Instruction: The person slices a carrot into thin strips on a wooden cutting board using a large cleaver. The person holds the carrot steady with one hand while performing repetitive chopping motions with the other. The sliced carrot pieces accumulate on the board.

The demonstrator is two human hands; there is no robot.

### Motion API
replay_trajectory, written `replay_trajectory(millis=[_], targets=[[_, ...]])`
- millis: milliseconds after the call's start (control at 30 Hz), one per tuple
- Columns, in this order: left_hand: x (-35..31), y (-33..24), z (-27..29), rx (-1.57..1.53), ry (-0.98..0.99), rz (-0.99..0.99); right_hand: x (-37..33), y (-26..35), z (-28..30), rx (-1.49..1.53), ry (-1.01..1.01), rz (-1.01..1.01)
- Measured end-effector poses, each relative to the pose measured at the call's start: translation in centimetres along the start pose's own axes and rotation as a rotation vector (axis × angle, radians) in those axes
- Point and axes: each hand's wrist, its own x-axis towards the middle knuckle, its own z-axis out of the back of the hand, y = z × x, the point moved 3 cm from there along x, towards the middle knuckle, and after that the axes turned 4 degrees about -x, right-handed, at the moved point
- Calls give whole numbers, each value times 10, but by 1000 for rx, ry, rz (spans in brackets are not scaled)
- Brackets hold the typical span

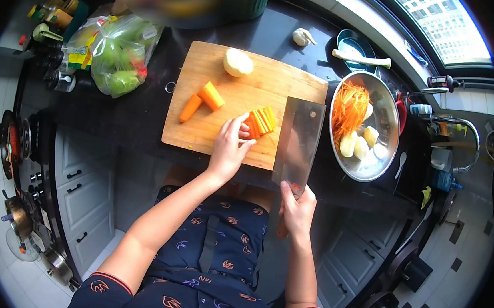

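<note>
A wooden cutting board (197, 133) lies on the dark counter. On it a row of carrot slices (262, 122) leans over, fanned out. My left hand (230, 147) is at the left end of this row, its curled fingers and thumb around the nearest slices. My right hand (298, 210) grips the handle of a cleaver (298, 143). The broad blade lies over the board's right edge, to the right of the slices and apart from them. Two carrot pieces (211, 96) sit left of the slices. A peeled, pale round vegetable (238, 63) rests near the board's far edge.
Right of the board, a steel bowl (389, 127) holds shredded carrot (350, 107) and several pale peeled pieces. Behind are a garlic bulb (304, 37) and a teal dish (355, 44) with a pale-handled tool across it. A plastic bag of green produce (122, 54) stands left.
</note>
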Motion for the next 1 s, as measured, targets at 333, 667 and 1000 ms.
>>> replay_trajectory(millis=[333, 667, 1000], targets=[[12, 10, 1, 246, -31, -145, 3, -4, -1, 5, -9, -15], [12, -13, 0, 481, -126, -356, 2, -9, 4, 5, -6, -39], [22, -14, -19, 523, -32, -547, -1, -8, 6, 16, -10, -19]])
